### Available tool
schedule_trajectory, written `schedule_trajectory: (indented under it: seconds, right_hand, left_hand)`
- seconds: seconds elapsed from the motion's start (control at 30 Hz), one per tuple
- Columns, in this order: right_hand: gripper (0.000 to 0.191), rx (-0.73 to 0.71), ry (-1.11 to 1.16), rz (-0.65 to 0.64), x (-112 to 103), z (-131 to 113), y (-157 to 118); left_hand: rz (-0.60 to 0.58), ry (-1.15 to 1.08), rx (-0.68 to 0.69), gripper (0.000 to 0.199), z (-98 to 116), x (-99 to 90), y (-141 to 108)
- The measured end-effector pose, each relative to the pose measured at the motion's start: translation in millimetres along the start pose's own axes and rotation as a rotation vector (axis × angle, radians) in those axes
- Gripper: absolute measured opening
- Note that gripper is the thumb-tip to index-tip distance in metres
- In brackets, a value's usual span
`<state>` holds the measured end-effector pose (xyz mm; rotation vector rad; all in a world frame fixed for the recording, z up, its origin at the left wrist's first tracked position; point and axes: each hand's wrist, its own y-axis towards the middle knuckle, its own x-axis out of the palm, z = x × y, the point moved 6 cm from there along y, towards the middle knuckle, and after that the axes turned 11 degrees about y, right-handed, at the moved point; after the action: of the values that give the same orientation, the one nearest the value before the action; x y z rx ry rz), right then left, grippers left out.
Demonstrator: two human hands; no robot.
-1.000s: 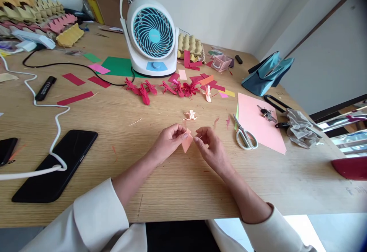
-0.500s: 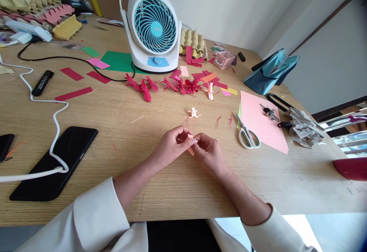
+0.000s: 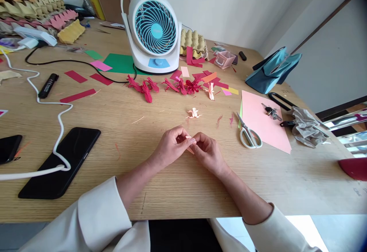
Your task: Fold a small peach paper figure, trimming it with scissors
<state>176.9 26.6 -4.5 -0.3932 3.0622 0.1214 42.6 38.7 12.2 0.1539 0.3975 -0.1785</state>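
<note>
A small folded strip of pale pink paper [image 3: 190, 150] is pinched between my two hands, partly hidden by the fingers. My left hand [image 3: 172, 145] holds its upper end between thumb and forefinger. Close against it, my right hand [image 3: 208, 152] grips the other side of the same paper. Just beyond my fingers lies a small pale pink folded paper figure [image 3: 194, 113], and a second one [image 3: 211, 91] lies farther back. Several red folded paper figures [image 3: 146, 90] form a row in front of the fan.
A white fan [image 3: 156, 32] stands at the back. Scissors [image 3: 249, 134] and pink sheets [image 3: 262, 120] with keys [image 3: 272, 112] lie to the right. A black tablet-like device [image 3: 61, 164], a white cable [image 3: 59, 118] and a marker [image 3: 48, 86] are at left.
The view has shifted slightly, so objects at the left appear a little farther right. The pink paper between my fingers has tilted slightly, and its upper end looks flatter.
</note>
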Motion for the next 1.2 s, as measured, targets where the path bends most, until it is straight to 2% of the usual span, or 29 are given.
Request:
schedule_trajectory:
  seconds: [0.13,0.43,0.6,0.7,0.87,1.2]
  right_hand:
    - [0.028,0.021,-0.019,0.001,1,4,0]
    - [0.036,0.125,0.019,0.005,3,8,2]
    - [0.031,0.077,0.029,-0.018,3,5,1]
    - [0.031,0.047,0.067,-0.005,3,3,2]
    - [0.036,0.075,0.17,0.032,3,5,3]
    - [0.035,0.085,0.148,-0.006,5,3,3]
  left_hand:
    - [-0.023,-0.075,-0.019,0.023,-2,-2.1,1]
    - [0.043,-0.166,-0.121,0.025,-13,-3.5,2]
    - [0.01,-0.214,-0.177,0.026,-12,-1.6,2]
    - [-0.035,-0.241,-0.155,0.027,-12,1.8,1]
    - [-0.076,-0.17,-0.129,0.031,-17,5.6,0]
    - [0.04,0.047,0.023,0.027,-6,-6.0,2]
